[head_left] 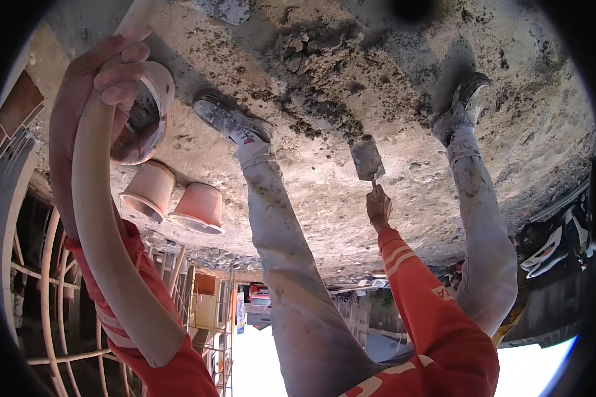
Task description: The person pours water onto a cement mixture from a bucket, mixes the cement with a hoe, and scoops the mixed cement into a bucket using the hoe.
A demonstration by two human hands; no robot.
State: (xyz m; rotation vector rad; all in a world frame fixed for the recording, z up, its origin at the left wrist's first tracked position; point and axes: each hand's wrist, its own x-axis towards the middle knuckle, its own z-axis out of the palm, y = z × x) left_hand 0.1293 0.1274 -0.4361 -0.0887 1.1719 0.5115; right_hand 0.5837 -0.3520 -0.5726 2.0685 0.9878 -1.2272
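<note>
The view is upside down, with the ground at the top and the sky at the bottom. My left hand (116,83) is wrapped round a long pale wooden handle (102,218), which looks bent through the lens; its far end runs out of view. My right hand (379,205) grips a trowel (367,159), its flat grey blade on the ground at the edge of loose dark mortar (318,109). My dusty shoes (228,116) stand on either side of the trowel. Behind my left hand is a round bucket (162,99), partly hidden.
Two pale pink buckets (149,188) (200,206) stand near my foot. Scaffold poles (49,284) rise on the left, near some bricks (20,102). A white and black motorbike (555,243) is on the right. A red vehicle (259,294) is farther off.
</note>
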